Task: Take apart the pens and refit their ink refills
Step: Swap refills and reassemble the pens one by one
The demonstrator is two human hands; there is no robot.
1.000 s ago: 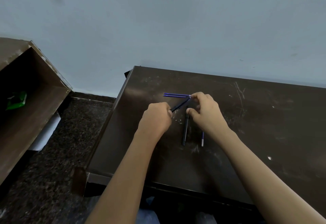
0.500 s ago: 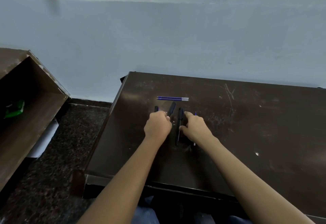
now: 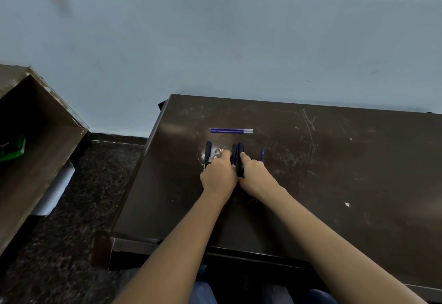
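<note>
- since half a second ago both hands have closed in on the two middle pens, which now lie side by side and touching; the left pen, once half hidden behind the left hand, shows more of its length.
- left hand (image 3: 218,176): fingers curled, knuckles up, forefinger tip (image 3: 224,153) against the left flank of the pen pair (image 3: 237,157); whether it pinches a barrel i cannot tell.
- right hand (image 3: 254,175): forefinger (image 3: 244,155) stretched along the right barrel of the pair, other fingers folded under; a true pinch is not visible.
- pair's long axis runs from near edge to far edge, straight out ahead of the fingertips, near ends hidden between the hands; both hands are equally near.
- left pen (image 3: 207,153) lies parallel, just left of the left hand, apart from it.
- loose refill (image 3: 262,155) lies parallel just right of the right hand, nearer that hand.
- two refills (image 3: 231,130) lie crosswise, parallel to the far edge of the table (image 3: 334,184), beyond the pens.
- judgement: the next pull-apart runs along the near–far axis.
</note>
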